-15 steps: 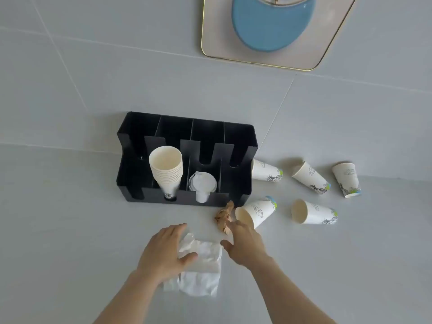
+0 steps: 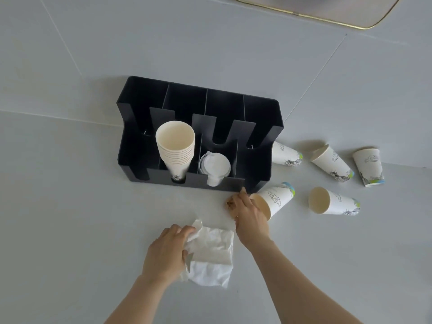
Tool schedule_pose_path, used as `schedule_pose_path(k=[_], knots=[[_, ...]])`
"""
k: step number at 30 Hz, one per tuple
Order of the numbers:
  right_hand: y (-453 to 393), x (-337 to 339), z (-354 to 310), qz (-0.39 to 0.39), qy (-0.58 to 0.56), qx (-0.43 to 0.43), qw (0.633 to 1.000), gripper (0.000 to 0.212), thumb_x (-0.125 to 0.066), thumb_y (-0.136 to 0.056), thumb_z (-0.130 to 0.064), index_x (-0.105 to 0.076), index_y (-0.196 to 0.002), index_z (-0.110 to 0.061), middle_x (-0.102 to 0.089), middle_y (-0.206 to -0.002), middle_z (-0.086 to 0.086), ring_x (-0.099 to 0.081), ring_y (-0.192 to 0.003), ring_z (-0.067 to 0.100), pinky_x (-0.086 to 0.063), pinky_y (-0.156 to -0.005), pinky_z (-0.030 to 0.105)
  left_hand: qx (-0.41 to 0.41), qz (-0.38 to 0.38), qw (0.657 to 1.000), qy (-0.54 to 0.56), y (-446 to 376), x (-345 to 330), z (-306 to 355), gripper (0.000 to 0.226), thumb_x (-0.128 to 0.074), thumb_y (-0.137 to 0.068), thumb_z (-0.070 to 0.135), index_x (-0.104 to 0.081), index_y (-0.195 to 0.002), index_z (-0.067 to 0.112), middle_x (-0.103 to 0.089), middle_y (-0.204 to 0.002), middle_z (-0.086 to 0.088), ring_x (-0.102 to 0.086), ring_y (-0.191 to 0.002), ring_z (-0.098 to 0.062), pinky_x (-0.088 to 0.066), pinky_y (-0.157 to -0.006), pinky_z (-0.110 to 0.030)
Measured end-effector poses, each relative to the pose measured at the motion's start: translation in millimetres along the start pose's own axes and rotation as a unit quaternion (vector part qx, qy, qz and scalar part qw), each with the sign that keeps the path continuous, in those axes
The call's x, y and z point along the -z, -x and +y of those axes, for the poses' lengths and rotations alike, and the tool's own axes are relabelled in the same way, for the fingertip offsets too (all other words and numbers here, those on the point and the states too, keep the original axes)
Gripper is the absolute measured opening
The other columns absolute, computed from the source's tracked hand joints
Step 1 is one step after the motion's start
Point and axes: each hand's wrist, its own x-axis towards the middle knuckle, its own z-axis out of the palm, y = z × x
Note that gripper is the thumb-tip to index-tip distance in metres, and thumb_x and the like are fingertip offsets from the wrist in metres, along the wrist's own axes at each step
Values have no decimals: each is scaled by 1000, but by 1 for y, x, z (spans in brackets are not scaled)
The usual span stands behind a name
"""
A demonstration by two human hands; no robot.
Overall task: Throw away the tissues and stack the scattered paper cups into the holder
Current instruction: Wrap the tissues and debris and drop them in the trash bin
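A crumpled white tissue [image 2: 211,256] lies on the grey counter, and my left hand [image 2: 167,252] pinches its left edge. My right hand [image 2: 251,217] closes over a small brown crumpled tissue [image 2: 231,204] just in front of the black cup holder [image 2: 257,127]. The holder has a stack of paper cups [image 2: 175,146] in its second slot and white lids [image 2: 215,166] in the third. Several printed paper cups lie on their sides to the right: one [image 2: 275,198] beside my right hand, another [image 2: 332,203] further right, and more [image 2: 286,154] [image 2: 332,163] [image 2: 368,166] behind.
A gold-rimmed tray [image 2: 339,17] sits at the far top right of the counter. The holder stands against a tiled wall whose joint [image 2: 58,116] runs behind it.
My right hand has moved forward and closed over the brown tissue. My left hand's fingers have curled onto the white tissue's edge. The view has tilted down.
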Motion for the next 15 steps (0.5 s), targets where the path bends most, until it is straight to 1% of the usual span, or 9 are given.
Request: schedule_pose_path(k=[1,3,4,6,8,11,13,15], knots=[[-1,-3,2,6,1,-13,1000,73,-80,-66,8,-57,-133,-8,-59,-132,9,-64,-102,33,-58,-65,40,15,3,1000,6,0,-1,-2,46,-63,-86,19,-52,-126,40,-57,-108,14,-56,-105,-12,-50,-72,-28],[-2,-7,6,10,11,-17,1000,68,-86,-61,5,-64,-124,-8,-66,-108,8,-66,-88,33,-57,-58,40,34,11,999,16,1,-2,-6,36,-62,-88,19,-56,-117,39,-57,-100,13,-57,-98,-12,-49,-68,-28],[-3,-7,7,13,14,-15,1000,61,-88,-59,2,-68,-115,-8,-66,-100,8,-66,-84,32,-56,-55,39,44,21,998,25,2,-2,-7,32,-62,-88,18,-57,-112,38,-57,-96,13,-59,-94,-13,-49,-67,-29],[-1,-6,7,22,16,-7,1000,44,-89,-60,-1,-71,-99,-10,-66,-91,6,-65,-79,30,-53,-53,37,64,46,996,43,3,-3,-10,26,-65,-86,15,-58,-100,36,-58,-89,12,-60,-84,-14,-51,-65,-32],[4,-5,5,37,-2,0,999,34,-87,-66,-4,-71,-96,-11,-67,-89,5,-65,-80,28,-49,-52,35,82,69,992,59,4,-2,-13,25,-66,-83,11,-60,-92,33,-60,-86,12,-61,-79,-14,-54,-64,-35],[16,4,0,72,-101,25,992,26,-78,-76,-3,-70,-99,-12,-65,-91,5,-64,-74,27,-43,-53,32,97,98,988,73,4,4,-12,26,-66,-81,5,-62,-85,30,-60,-85,10,-63,-78,-14,-55,-66,-37],[29,12,-5,66,-142,59,986,27,-75,-77,-4,-68,-101,-14,-63,-93,4,-62,-73,25,-47,-55,34,108,127,982,88,3,9,-11,27,-63,-79,0,-62,-83,27,-60,-85,7,-63,-76,-16,-54,-66,-36],[43,17,-9,38,-163,88,982,25,-74,-77,-9,-68,-99,-16,-61,-94,1,-62,-73,22,-51,-60,35,118,151,976,102,3,13,-8,28,-60,-79,-3,-61,-82,25,-58,-87,5,-62,-74,-17,-51,-65,-34]])
